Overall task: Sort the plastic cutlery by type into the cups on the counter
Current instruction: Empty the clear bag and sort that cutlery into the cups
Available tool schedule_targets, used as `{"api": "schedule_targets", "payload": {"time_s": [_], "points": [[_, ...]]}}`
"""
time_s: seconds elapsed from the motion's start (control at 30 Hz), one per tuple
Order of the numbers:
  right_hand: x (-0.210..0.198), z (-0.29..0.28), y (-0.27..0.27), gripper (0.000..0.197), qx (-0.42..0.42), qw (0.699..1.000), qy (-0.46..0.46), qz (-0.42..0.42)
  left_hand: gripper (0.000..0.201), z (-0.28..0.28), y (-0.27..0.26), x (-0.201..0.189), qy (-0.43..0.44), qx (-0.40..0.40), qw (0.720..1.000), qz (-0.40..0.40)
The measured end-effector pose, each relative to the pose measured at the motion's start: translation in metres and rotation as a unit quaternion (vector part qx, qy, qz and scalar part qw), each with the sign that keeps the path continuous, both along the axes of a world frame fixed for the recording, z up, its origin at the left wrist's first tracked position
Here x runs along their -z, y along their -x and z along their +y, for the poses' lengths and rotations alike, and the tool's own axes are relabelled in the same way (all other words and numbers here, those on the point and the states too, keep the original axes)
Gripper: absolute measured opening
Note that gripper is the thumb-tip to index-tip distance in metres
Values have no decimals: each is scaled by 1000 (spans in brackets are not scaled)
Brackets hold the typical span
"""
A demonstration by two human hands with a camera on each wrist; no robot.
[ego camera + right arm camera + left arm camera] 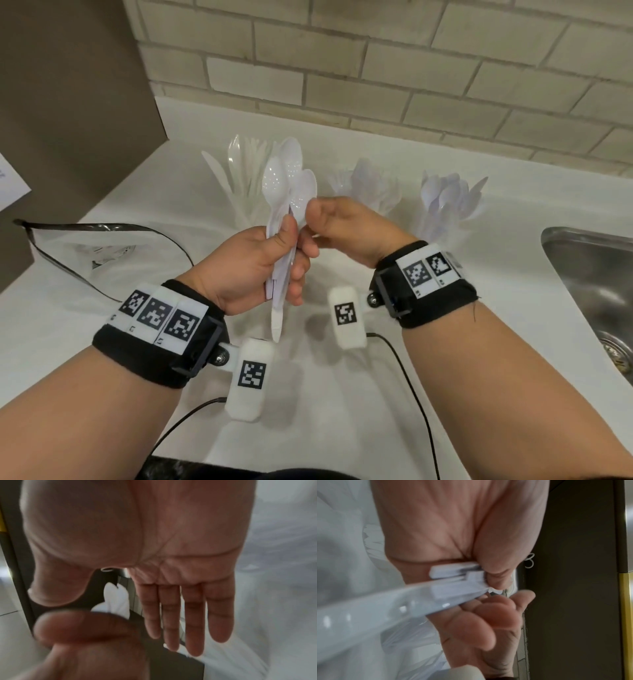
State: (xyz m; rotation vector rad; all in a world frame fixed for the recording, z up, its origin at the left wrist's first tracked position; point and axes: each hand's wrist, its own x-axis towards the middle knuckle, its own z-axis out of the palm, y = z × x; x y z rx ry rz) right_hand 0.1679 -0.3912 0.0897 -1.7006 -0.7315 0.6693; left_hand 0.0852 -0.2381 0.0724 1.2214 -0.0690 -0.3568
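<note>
My left hand (291, 246) grips a bundle of white plastic spoons (286, 185) by the handles, bowls pointing up, above the white counter (308, 394). In the left wrist view, thumb and fingers of that hand (491, 588) clamp the stacked handles (453, 577). My right hand (318, 222) is against the right side of the bundle, thumb by a spoon bowl. Its fingers (188, 615) are straight and spread from the thumb, with spoon bowls (116, 599) showing between them. Three clear cups stand behind: left cup (239, 178), middle cup (370, 188), right cup (448, 202), each holding white cutlery.
A clear plastic bag (96, 253) with a dark rim lies on the counter at the left. A steel sink (589, 274) opens at the right. A brown panel (68, 102) stands at the back left, a tiled wall (376, 68) behind the cups. Black cables (404, 370) trail from my wrists.
</note>
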Motion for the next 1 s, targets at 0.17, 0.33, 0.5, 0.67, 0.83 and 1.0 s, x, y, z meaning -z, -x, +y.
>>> {"api": "schedule_targets", "payload": {"time_s": [0.17,0.33,0.5,0.67,0.83,1.0], "points": [[1,8,16,60,33,993,-68,94,58,-5,3,5,-10,9,1000,-7],[-16,4,17,41,148,963,-154,166,56,-7,9,7,-24,1,1000,14],[-30,-1,7,30,254,924,-222,183,56,-6,10,7,-73,-22,997,27],[-23,-1,3,23,306,913,-221,158,43,-8,7,10,-202,-119,972,5],[-7,9,13,11,192,948,-165,195,42,-10,10,2,-128,-48,990,25],[-11,14,12,17,244,934,-200,166,43,-8,10,3,-147,-30,988,26]]}}
